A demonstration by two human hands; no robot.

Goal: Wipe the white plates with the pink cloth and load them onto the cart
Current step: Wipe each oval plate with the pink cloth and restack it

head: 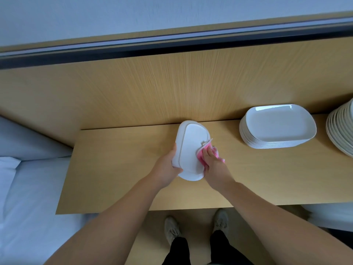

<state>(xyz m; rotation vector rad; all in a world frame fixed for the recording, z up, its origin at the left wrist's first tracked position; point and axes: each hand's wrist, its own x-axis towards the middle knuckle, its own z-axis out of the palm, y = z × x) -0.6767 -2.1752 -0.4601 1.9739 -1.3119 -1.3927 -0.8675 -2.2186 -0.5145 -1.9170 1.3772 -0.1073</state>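
Above the middle of the wooden table [114,169] I hold a white oblong plate [189,146] with its underside facing up. My left hand [166,169] grips its left edge. My right hand [214,161] presses the pink cloth [202,155] against the plate's right side, fingers curled over the cloth. A stack of several white oblong plates [277,127] stands on the table to the right. A second stack of round white plates [342,131] is cut off by the right edge of the frame. No cart is in view.
A wooden wall panel [152,83] rises behind the table. A bed with white linen [24,188] lies to the left. My feet [172,228] stand on the wood floor under the table's near edge.
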